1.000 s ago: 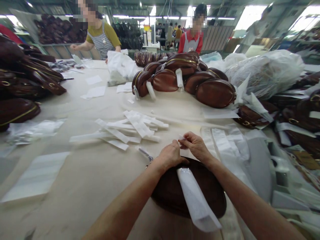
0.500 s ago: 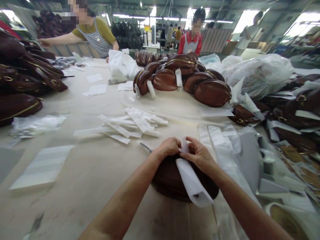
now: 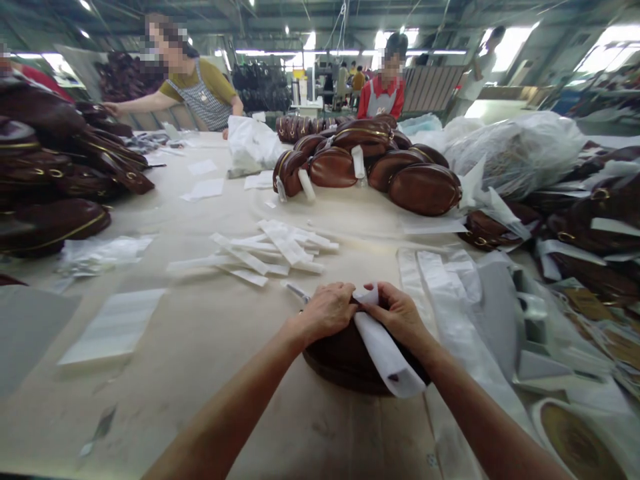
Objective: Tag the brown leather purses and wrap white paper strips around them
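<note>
A dark brown leather bag [image 3: 340, 367] lies on the table in front of me. White paper [image 3: 385, 357] is rolled into a tube along its strap side, and its near end stands open. My left hand [image 3: 327, 310] is closed at the bag's far edge, its fingertips bent down; what they pinch is hidden. Close beside it, my right hand [image 3: 400, 317] pinches the upper end of the paper between thumb and fingers. A wrapped zipper pull [image 3: 296, 291] sticks out past my left hand.
White paper strips [image 3: 275, 250] lie beyond the bag. Finished-looking brown bags [image 3: 425, 187] are heaped at the back, more bags [image 3: 55, 173] at left. At right are plastic sleeves [image 3: 450, 320], a grey tape dispenser [image 3: 530, 333] and a tape roll [image 3: 575, 433]. Two co-workers [image 3: 200, 93] [image 3: 383, 90] stand across the table.
My left hand has come lower and flatter over the bag's edge. The paper's upper end has been folded down between my hands. The view has shifted slightly left.
</note>
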`<state>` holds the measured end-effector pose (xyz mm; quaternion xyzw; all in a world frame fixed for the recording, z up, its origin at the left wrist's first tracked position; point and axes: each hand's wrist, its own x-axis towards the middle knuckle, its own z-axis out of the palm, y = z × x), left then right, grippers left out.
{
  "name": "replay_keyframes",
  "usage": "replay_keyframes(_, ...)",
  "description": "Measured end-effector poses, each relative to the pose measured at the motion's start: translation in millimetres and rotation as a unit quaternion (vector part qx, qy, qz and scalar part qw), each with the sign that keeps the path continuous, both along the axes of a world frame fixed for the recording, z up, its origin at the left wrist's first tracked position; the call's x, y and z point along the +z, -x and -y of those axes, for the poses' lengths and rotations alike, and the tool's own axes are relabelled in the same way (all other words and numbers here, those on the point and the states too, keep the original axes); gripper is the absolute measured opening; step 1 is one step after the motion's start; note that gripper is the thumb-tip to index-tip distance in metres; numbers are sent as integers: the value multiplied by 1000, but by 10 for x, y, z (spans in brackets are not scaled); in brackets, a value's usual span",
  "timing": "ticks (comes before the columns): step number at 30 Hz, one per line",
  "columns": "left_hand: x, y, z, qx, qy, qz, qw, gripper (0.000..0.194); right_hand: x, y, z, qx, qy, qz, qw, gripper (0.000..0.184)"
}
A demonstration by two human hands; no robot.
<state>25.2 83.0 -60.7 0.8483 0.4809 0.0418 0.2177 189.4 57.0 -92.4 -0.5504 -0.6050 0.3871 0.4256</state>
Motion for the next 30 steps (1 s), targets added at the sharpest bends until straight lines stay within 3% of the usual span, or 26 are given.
replay_keyframes(5, -93, 30, 138, 20, -40, 115, 992, 46, -5, -2, 22, 14, 6, -20, 1000, 23)
replay_keyframes(10, -87, 13, 108, -18, 0, 187, 982, 48, 28, -7, 30, 5, -4, -26, 1000, 17)
replay_keyframes(14, -54, -29, 2, 1, 8, 135, 991, 21, 98, -24, -18, 14, 11, -70, 997, 19)
replay_keyframes(17, -1, -106, -98, -18, 5, 61, 998, 17, 145, -69, -136, 18, 16, -66, 998, 20)
replay_keyframes(20, 32, -216, -188, 1, 13, -15, 1000, 26, 136, -172, -365, 1, 6, -7, 1000, 21)
replay_keyframes(23, -17, -313, -252, 31, 18, -52, 998, 27, 74, -297, -678, -70, 8, 89, 994, 32)
replay_keyframes(27, -141, -348, -276, 12, 27, -46, 998, 23, 40, -282, -1052, -169, -88, 258, 947, 59)
replay_keyframes(28, -163, -342, -274, 5, 29, -41, 999, 23, 50, -215, -1123, -163, -122, 299, 932, 58)
replay_keyframes(30, -185, -326, -265, -7, 32, -30, 999, 24, 77, -4, -1240, -81, -137, 347, 924, 45)
